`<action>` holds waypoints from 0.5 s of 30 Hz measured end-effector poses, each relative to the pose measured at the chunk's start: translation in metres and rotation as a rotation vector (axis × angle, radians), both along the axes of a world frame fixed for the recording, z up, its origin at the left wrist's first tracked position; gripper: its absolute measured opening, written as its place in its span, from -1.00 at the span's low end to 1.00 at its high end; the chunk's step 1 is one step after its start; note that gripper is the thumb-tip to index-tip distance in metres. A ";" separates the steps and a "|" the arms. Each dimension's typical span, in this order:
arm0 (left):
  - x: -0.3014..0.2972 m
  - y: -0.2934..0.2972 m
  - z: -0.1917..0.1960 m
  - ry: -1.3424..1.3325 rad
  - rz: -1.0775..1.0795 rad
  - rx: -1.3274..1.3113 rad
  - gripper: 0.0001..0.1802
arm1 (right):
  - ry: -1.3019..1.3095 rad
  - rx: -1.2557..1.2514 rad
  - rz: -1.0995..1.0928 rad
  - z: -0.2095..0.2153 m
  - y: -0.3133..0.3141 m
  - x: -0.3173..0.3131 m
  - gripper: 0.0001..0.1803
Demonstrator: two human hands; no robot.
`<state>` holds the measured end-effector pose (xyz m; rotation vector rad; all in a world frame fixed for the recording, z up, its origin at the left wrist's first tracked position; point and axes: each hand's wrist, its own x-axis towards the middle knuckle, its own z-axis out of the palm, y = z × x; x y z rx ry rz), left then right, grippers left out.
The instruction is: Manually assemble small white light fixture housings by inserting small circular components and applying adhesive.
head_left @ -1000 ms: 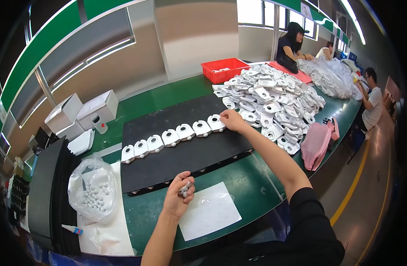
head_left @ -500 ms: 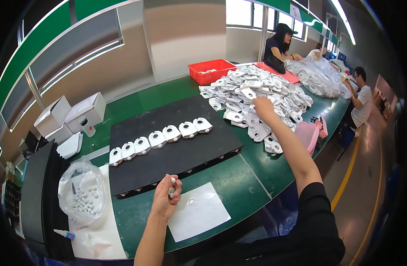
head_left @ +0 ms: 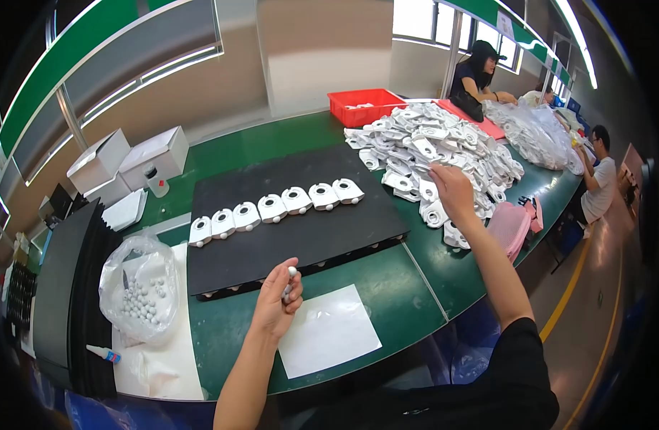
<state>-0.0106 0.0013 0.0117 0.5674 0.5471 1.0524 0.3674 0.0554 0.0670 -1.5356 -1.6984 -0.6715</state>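
Long green workbench (head_left: 387,301) under a green overhead rail, stretching away to the right. On it, near the middle, a large black foam mat (head_left: 294,229) bearing one row of seven white plastic parts (head_left: 272,208), side by side, touching or nearly so. To the right of the mat, a broad heap of white plastic parts (head_left: 444,150), too many to count. Behind the heap, one red rectangular bin (head_left: 365,107); beside it a flat red tray and a mound of clear bagged goods (head_left: 530,132) further right. At the back left, three white cardboard boxes (head_left: 129,161), lids partly up, with a small clear bottle (head_left: 154,181) just in front. At the left edge, a stack of black foam sheets (head_left: 64,287). Beside it, one clear plastic bag of small white balls (head_left: 139,290), open at the top, resting on white paper. One white sheet (head_left: 328,338) near the front edge. A pink pouch (head_left: 512,226) at the right rim. A small glue tube with blue cap (head_left: 103,353) at the lower left.

Right hand (head_left: 450,188) stretched onto the heap's near side, fingers curled down over a white part, grip itself not clear. Left hand (head_left: 278,304) raised above the front of the mat, fingers closed around a small white ball (head_left: 292,271) pinched at thumb and forefinger.

Three other people seated along the far right.
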 end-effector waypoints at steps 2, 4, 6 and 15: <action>0.002 0.001 -0.001 0.009 0.005 0.014 -0.69 | 0.333 -0.101 0.219 -0.001 -0.027 -0.039 -0.90; 0.000 0.001 -0.002 0.012 0.013 0.025 -0.68 | 0.961 -0.380 0.508 -0.021 -0.053 -0.076 -0.92; 0.002 0.003 -0.003 0.008 0.030 0.016 -0.70 | 1.098 -0.570 0.750 -0.032 -0.083 -0.116 -0.93; 0.003 0.005 -0.010 0.011 0.028 0.032 -0.77 | 1.035 -0.861 0.790 -0.079 -0.111 -0.176 -0.85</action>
